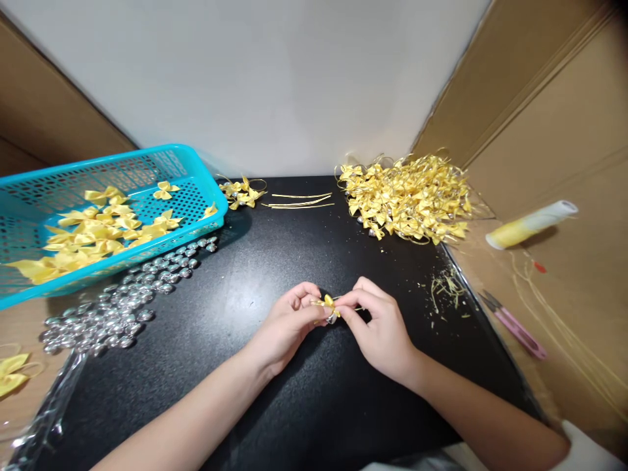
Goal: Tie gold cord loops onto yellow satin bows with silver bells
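Over the middle of the black table (235,366), my left hand (294,320) pinches a small yellow ribbon bow (328,301) with a silver bell-like bead at its underside. My right hand (375,320) meets it from the other side, thumb and forefinger closed at the bow's edge on a thin gold cord (360,309). The fingers cover much of the bow. Beyond the hands lie several short gold cords (301,201) side by side.
A turquoise basket (216,190) holds yellow bows at left, with silver beads (112,307) spread before it. A heap of corded bows (407,199) sits back right. Cord scraps (447,286), pink thread snips (520,333) and a yellow-white tube (532,226) lie at right.
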`<state>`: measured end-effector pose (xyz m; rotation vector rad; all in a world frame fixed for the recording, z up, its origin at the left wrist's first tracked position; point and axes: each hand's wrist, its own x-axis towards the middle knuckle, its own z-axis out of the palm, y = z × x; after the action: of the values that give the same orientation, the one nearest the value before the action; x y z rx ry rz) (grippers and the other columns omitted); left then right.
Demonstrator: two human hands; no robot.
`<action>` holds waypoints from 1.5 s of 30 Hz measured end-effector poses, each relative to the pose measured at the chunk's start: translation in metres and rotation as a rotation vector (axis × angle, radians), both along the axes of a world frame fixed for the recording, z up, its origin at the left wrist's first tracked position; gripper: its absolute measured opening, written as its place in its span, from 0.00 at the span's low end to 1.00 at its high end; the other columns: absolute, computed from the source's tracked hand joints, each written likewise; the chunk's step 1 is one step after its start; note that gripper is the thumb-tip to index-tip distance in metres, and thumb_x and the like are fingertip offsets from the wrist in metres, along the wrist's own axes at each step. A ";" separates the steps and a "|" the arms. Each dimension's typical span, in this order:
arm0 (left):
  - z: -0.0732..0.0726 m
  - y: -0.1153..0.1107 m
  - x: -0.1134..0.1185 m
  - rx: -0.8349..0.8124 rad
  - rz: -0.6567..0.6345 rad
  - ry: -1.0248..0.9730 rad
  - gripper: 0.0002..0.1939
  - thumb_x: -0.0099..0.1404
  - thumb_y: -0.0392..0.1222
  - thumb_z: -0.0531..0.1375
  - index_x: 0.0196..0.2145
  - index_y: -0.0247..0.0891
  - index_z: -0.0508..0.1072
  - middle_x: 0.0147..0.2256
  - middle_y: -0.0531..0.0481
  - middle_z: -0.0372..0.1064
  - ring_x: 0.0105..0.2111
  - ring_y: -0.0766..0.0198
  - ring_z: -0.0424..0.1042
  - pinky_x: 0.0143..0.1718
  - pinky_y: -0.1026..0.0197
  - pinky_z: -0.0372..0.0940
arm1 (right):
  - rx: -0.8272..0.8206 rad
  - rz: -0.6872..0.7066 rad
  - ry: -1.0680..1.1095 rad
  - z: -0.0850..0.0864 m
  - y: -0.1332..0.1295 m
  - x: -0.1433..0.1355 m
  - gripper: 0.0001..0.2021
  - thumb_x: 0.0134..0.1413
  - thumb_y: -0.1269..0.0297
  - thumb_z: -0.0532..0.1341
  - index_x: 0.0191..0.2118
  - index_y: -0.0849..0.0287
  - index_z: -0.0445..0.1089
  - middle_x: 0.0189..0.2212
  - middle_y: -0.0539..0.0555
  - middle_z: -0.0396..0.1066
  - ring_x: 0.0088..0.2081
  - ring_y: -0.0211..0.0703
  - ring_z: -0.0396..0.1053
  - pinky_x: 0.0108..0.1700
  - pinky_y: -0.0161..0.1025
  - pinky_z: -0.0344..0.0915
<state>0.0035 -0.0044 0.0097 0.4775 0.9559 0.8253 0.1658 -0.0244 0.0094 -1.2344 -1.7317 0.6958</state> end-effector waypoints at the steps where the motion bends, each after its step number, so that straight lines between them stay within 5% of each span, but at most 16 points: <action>1: 0.000 0.000 0.000 -0.002 -0.010 -0.002 0.18 0.44 0.34 0.72 0.28 0.37 0.67 0.20 0.58 0.66 0.24 0.70 0.67 0.30 0.67 0.63 | -0.001 0.001 0.001 0.000 0.000 -0.001 0.08 0.58 0.75 0.61 0.29 0.60 0.73 0.25 0.49 0.65 0.30 0.38 0.65 0.32 0.35 0.61; 13: -0.005 -0.002 0.002 0.034 0.050 -0.027 0.18 0.45 0.35 0.73 0.30 0.37 0.68 0.26 0.54 0.72 0.27 0.70 0.69 0.35 0.66 0.65 | -0.088 -0.030 0.151 -0.005 0.003 0.000 0.05 0.55 0.73 0.62 0.33 0.57 0.76 0.26 0.50 0.70 0.30 0.38 0.67 0.32 0.36 0.65; 17: -0.005 -0.002 0.002 0.073 0.099 0.048 0.18 0.45 0.35 0.72 0.29 0.37 0.67 0.22 0.58 0.70 0.25 0.72 0.67 0.32 0.68 0.63 | 0.136 -0.110 0.026 0.004 0.002 0.007 0.07 0.53 0.71 0.65 0.39 0.55 0.75 0.37 0.54 0.71 0.41 0.45 0.68 0.44 0.44 0.66; 22: -0.001 -0.004 0.005 0.245 0.148 0.224 0.16 0.47 0.35 0.70 0.29 0.37 0.66 0.21 0.60 0.68 0.23 0.74 0.65 0.27 0.71 0.59 | 0.410 -0.059 -0.243 0.011 -0.006 0.003 0.07 0.55 0.70 0.64 0.39 0.52 0.77 0.40 0.54 0.69 0.42 0.46 0.64 0.46 0.47 0.62; 26: 0.001 -0.007 0.008 0.405 0.148 0.331 0.13 0.50 0.35 0.69 0.28 0.37 0.66 0.23 0.59 0.67 0.24 0.73 0.65 0.28 0.70 0.61 | 0.357 -0.139 -0.352 0.005 -0.006 -0.003 0.08 0.58 0.68 0.63 0.42 0.53 0.77 0.40 0.55 0.69 0.43 0.48 0.63 0.46 0.48 0.60; 36: -0.004 -0.012 0.008 0.644 0.146 0.464 0.09 0.56 0.34 0.66 0.30 0.38 0.67 0.27 0.55 0.68 0.29 0.69 0.70 0.33 0.67 0.65 | 0.213 -0.205 -0.247 0.000 -0.001 -0.005 0.04 0.55 0.70 0.64 0.32 0.55 0.76 0.34 0.53 0.70 0.39 0.45 0.63 0.43 0.45 0.60; 45: -0.001 0.005 0.003 0.392 0.189 0.363 0.16 0.44 0.34 0.71 0.26 0.38 0.66 0.21 0.56 0.70 0.24 0.69 0.70 0.30 0.68 0.63 | 0.338 -0.096 0.012 0.007 -0.004 -0.001 0.07 0.59 0.71 0.61 0.34 0.52 0.75 0.34 0.52 0.67 0.39 0.44 0.66 0.42 0.45 0.65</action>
<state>0.0064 0.0002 0.0088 0.9078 1.1891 1.1293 0.1648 -0.0283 0.0162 -1.0666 -1.6851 0.3351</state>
